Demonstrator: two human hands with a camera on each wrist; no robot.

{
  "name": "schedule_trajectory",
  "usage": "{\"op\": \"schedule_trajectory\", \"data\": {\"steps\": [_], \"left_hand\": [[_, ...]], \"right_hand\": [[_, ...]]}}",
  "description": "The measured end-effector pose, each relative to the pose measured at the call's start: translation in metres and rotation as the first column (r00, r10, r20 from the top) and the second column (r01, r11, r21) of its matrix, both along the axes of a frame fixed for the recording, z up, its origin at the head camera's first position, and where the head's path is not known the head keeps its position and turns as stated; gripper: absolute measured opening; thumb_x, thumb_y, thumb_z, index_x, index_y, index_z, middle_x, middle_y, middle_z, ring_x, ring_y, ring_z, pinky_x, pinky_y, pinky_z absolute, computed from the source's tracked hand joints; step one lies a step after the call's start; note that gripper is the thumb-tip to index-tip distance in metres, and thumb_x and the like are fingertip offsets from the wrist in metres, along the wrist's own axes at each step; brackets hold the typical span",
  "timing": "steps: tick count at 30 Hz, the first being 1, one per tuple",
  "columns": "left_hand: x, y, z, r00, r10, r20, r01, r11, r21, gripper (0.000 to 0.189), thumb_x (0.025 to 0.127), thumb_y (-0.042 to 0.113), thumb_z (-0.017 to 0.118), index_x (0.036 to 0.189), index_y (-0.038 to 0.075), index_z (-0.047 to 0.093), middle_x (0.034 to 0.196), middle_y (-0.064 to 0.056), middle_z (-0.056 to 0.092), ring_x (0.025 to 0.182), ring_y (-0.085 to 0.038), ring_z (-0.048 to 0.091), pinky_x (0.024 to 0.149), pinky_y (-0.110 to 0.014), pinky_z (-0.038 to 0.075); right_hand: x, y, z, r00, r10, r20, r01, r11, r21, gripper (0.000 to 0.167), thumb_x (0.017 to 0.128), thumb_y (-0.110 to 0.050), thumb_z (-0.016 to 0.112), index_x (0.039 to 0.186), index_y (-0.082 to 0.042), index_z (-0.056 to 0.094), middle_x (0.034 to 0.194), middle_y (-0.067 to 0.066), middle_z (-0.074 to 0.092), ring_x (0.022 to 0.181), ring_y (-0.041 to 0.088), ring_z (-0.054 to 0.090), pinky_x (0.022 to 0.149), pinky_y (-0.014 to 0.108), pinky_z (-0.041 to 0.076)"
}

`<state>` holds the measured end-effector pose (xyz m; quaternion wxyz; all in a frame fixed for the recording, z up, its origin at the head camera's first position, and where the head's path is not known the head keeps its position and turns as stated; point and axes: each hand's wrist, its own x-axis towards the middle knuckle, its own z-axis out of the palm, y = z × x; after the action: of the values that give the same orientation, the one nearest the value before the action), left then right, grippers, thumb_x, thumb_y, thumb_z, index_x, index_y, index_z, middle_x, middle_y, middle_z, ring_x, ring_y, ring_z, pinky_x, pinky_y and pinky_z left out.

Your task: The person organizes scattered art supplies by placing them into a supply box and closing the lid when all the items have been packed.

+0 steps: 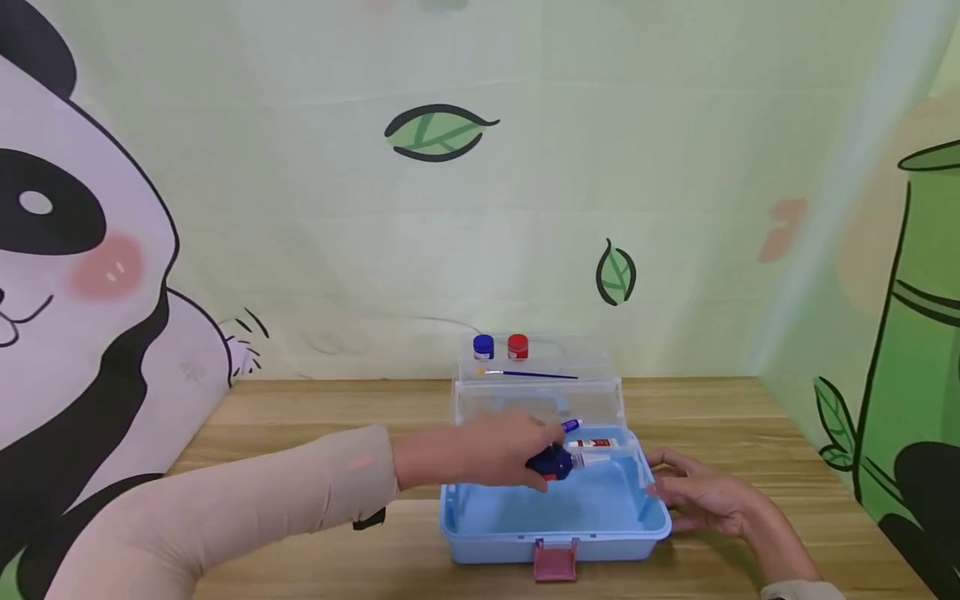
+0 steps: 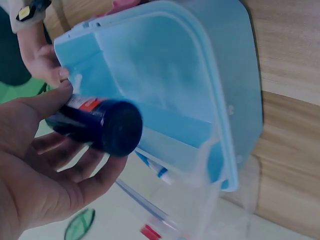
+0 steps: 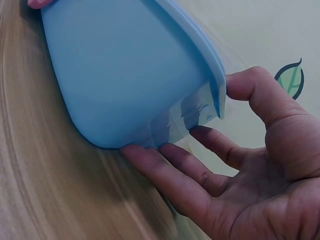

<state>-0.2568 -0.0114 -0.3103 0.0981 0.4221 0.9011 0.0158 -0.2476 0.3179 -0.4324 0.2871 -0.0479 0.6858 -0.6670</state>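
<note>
My left hand grips a dark blue bottle with an orange-red label and a clear tip, held on its side above the open light-blue plastic box. In the left wrist view, thumb and fingers wrap the bottle, its base towards the camera. At the right end of the box, my right hand holds on, thumb at the rim and fingertips against the outer wall. Near the box's back edge lie a white tube with red print and a blue-ended item, partly hidden by the left hand.
The clear lid stands tipped back behind the box. A blue jar, a red jar and a paintbrush are at the lid. A pink latch hangs at the front. Wooden table surrounds the box, with a printed backdrop behind.
</note>
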Motion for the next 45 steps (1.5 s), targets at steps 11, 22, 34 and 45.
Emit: {"op": "schedule_trajectory", "data": {"steps": [11, 22, 34, 45], "left_hand": [[-0.013, 0.031, -0.028, 0.979, 0.043, 0.200, 0.006, 0.972, -0.236, 0.051, 0.103, 0.030, 0.074, 0.149, 0.020, 0.055, 0.116, 0.004, 0.069, 0.096, -0.007, 0.063, 0.087, -0.024, 0.058], [-0.068, 0.027, -0.126, 0.945, -0.045, 0.325, 0.108, 0.977, -0.182, 0.032, 0.102, 0.023, 0.075, 0.131, 0.024, 0.061, 0.100, 0.009, 0.065, 0.087, -0.003, 0.063, 0.078, -0.022, 0.056], [-0.043, 0.024, -0.094, 0.948, -0.086, 0.306, 0.117, 0.990, -0.082, 0.034, 0.097, 0.009, 0.078, 0.129, 0.017, 0.066, 0.101, 0.008, 0.068, 0.089, -0.001, 0.063, 0.081, -0.018, 0.054], [-0.043, 0.007, -0.104, 0.958, -0.082, 0.274, 0.103, 0.993, -0.064, 0.026, 0.099, 0.020, 0.080, 0.122, 0.022, 0.068, 0.095, 0.011, 0.069, 0.081, 0.003, 0.065, 0.076, -0.017, 0.055]], "right_hand": [[0.001, 0.003, -0.002, 1.000, 0.027, -0.014, -0.027, 1.000, -0.006, 0.049, 0.102, -0.014, 0.064, 0.143, -0.005, 0.040, 0.126, 0.012, 0.061, 0.109, 0.026, 0.066, 0.094, 0.050, 0.061], [-0.002, -0.001, 0.003, 1.000, 0.007, -0.004, -0.007, 0.999, 0.049, 0.053, 0.100, -0.014, 0.065, 0.147, -0.002, 0.041, 0.137, 0.019, 0.057, 0.113, 0.028, 0.066, 0.095, 0.053, 0.060], [0.002, 0.005, -0.001, 1.000, -0.001, -0.018, 0.001, 1.000, 0.007, 0.050, 0.103, -0.015, 0.064, 0.146, -0.002, 0.043, 0.130, 0.010, 0.063, 0.114, 0.026, 0.065, 0.094, 0.051, 0.061], [-0.001, 0.001, -0.005, 1.000, 0.029, 0.000, -0.029, 1.000, -0.008, 0.050, 0.103, -0.014, 0.064, 0.146, -0.002, 0.041, 0.130, 0.013, 0.064, 0.111, 0.027, 0.068, 0.094, 0.053, 0.061]]}}
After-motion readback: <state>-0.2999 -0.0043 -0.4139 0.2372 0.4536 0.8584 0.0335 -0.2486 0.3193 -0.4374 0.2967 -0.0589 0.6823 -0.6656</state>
